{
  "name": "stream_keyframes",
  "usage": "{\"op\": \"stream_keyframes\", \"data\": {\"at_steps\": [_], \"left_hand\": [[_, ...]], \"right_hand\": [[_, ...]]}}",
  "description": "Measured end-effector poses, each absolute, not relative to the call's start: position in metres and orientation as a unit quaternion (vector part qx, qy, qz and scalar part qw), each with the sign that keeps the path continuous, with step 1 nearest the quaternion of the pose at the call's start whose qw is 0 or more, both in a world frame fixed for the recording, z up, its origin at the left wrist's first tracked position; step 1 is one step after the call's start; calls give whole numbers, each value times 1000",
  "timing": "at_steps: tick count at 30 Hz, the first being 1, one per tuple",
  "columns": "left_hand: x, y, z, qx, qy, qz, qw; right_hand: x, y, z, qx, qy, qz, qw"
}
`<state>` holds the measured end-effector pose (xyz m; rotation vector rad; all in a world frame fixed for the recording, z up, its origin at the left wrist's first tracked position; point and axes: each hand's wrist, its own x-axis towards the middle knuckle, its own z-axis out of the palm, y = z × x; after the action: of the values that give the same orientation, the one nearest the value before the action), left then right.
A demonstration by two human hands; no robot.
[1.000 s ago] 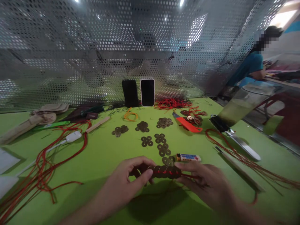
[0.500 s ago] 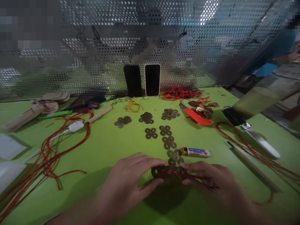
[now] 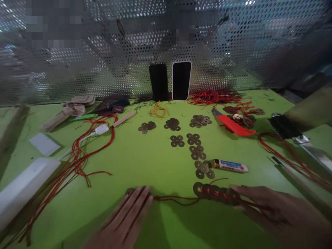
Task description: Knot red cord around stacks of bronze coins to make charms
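Observation:
My right hand [image 3: 275, 212] pinches the right end of a row of overlapping holed coins [image 3: 216, 193] threaded with red cord. The row is held level, close over the green table. A cord end sticks up above the coins, and more cord runs back under my right fingers. My left hand [image 3: 129, 218] lies with straight fingers on the tabletop, its fingertips over a dark coin [image 3: 130, 191] that is mostly hidden. From those fingertips a red cord [image 3: 176, 198] stretches right toward the coin row. Beyond lie small coin clusters [image 3: 204, 168], arranged like flowers.
A glue tube [image 3: 230, 165] lies right of the coin clusters. Farther right are a red-handled knife [image 3: 234, 125], a thin wooden-handled tool [image 3: 293, 173] and loose cords. Red cords [image 3: 85, 152] and a white power strip [image 3: 28, 190] lie left. Two phones [image 3: 182, 81] lean against the perforated metal screen.
My hands have moved apart: the left went left and flattened on the table, the right went right with the coin row. Cord now shows between them. The view has shifted left.

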<state>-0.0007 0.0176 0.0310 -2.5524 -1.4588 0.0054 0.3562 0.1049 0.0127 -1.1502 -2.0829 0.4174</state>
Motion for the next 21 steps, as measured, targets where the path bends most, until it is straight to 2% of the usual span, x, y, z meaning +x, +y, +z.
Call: {"op": "stream_keyframes", "data": {"at_steps": [5, 12, 17, 21], "left_hand": [[12, 38, 49, -893, -450, 19, -3], [27, 66, 56, -891, -450, -9, 49], [41, 58, 69, -923, -375, -73, 50], [51, 36, 57, -937, -341, -65, 39]], "right_hand": [[346, 105, 15, -402, -823, 173, 361], [329, 103, 13, -341, -850, 247, 317], [308, 91, 11, -344, -871, 219, 275], [286, 83, 16, -347, -876, 228, 243]]}}
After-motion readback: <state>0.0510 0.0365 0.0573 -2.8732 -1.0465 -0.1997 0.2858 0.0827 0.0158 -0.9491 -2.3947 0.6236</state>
